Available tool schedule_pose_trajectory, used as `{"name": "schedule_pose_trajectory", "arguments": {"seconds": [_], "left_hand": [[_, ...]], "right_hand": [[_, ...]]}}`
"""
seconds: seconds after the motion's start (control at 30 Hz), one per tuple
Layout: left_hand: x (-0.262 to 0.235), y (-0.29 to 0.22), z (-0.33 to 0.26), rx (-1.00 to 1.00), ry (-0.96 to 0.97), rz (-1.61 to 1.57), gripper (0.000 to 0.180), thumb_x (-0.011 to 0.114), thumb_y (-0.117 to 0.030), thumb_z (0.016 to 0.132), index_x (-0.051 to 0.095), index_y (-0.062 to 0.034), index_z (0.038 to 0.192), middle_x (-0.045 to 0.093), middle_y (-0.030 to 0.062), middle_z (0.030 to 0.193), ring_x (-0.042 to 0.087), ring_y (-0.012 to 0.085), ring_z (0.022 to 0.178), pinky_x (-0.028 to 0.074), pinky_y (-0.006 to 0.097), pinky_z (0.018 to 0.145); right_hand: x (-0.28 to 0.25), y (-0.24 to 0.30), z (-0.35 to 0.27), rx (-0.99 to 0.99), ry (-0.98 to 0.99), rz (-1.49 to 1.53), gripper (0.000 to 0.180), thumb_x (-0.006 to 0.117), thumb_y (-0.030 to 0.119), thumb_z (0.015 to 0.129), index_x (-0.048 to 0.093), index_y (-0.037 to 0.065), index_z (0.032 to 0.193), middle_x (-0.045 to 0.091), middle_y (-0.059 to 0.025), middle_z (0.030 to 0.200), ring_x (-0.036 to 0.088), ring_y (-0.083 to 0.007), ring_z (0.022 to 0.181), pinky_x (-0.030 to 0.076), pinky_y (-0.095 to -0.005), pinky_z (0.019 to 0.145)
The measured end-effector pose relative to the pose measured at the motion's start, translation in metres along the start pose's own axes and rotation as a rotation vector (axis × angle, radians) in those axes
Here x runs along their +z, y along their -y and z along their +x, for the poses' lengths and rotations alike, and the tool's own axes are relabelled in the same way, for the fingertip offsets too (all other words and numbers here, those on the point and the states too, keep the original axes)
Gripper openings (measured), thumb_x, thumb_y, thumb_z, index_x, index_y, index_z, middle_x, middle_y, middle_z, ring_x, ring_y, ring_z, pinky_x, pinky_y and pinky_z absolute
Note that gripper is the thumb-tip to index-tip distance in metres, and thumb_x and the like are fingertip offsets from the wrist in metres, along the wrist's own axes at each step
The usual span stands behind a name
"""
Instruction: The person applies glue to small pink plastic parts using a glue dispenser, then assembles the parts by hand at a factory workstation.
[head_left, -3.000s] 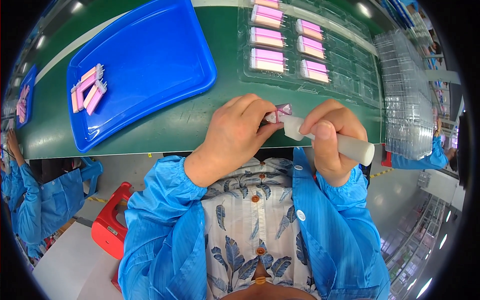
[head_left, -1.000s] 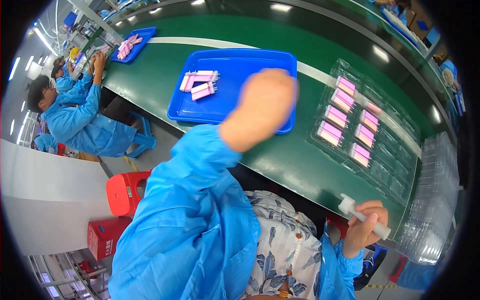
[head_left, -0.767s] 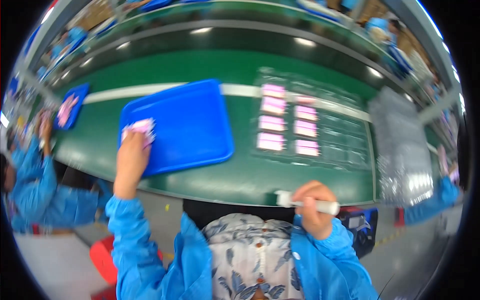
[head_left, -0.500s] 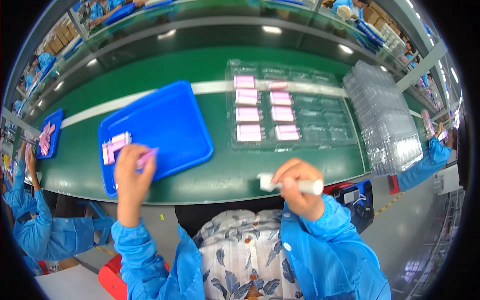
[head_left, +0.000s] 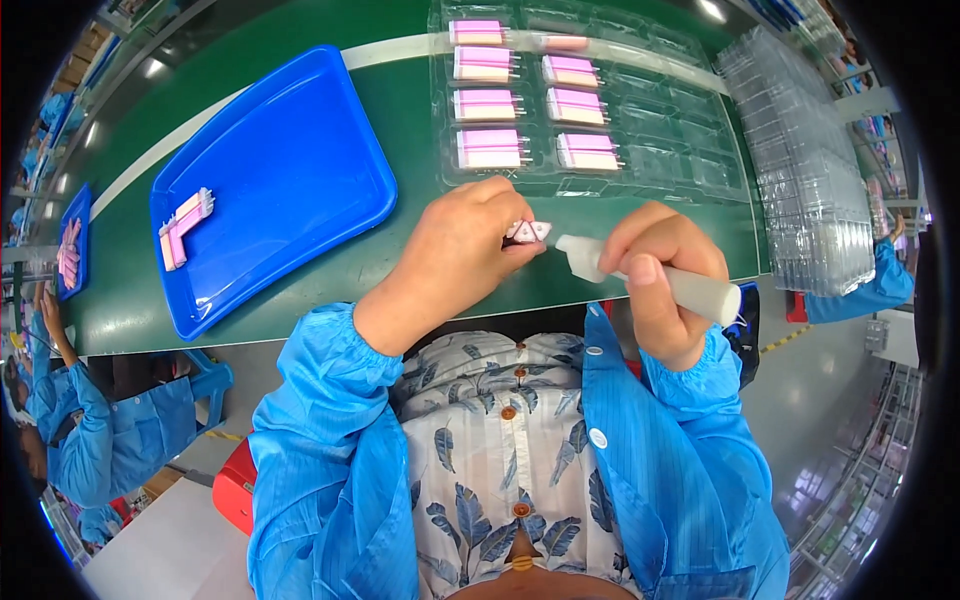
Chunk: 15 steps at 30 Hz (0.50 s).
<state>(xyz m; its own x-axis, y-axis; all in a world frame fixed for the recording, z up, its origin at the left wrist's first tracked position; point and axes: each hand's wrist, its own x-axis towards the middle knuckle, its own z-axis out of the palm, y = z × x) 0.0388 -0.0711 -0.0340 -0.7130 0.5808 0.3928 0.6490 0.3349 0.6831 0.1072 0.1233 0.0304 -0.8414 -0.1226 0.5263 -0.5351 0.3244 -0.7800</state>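
My left hand (head_left: 462, 249) pinches a small pink and white part (head_left: 527, 231) by one end, just over the near edge of the green belt. My right hand (head_left: 659, 272) grips a white tube-shaped tool (head_left: 660, 281) whose tip points left, almost touching that part. Beyond my hands lies a clear moulded tray (head_left: 640, 160) with several pink and white parts seated in its left pockets. A blue tray (head_left: 290, 160) to the left holds a few more of the same parts (head_left: 183, 227).
A stack of clear moulded trays (head_left: 805, 180) stands at the right of the green belt (head_left: 400, 110). Another blue tray (head_left: 72, 250) with pink parts lies far left. A person in a blue coat (head_left: 110, 430) works at the lower left; another blue sleeve (head_left: 860, 290) shows right.
My left hand picked a pink part from the blue tray and carried it right, to the tool's tip. My right hand with the tool rose to meet it.
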Motion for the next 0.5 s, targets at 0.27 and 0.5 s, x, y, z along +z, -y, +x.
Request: {"name": "schedule_pose_trajectory", "arguments": {"seconds": [0.27,0.5], "left_hand": [[-0.002,-0.001,0.002,-0.04,0.032,0.009,0.024,0.081,-0.006,0.069,0.063,-0.0042,0.085,0.061,0.01,0.079,0.063,0.0303,0.073,0.05,0.038,0.062],[-0.005,0.0,0.002,-0.072,0.104,-0.002,0.024,0.079,-0.011,0.072,0.064,-0.0032,0.09,0.061,0.0117,0.085,0.062,0.0334,0.082,0.051,0.043,0.069]], "right_hand": [[0.011,-0.012,0.013,0.012,0.046,0.069,0.013,0.062,0.001,0.086,0.054,0.001,0.076,0.06,-0.0095,0.07,0.055,-0.0185,0.056,0.042,-0.0292,0.05],[0.012,-0.012,0.024,0.009,0.16,0.002,0.012,0.062,0.001,0.085,0.054,0.002,0.076,0.059,-0.0091,0.068,0.054,-0.0188,0.056,0.041,-0.0302,0.05]]}}
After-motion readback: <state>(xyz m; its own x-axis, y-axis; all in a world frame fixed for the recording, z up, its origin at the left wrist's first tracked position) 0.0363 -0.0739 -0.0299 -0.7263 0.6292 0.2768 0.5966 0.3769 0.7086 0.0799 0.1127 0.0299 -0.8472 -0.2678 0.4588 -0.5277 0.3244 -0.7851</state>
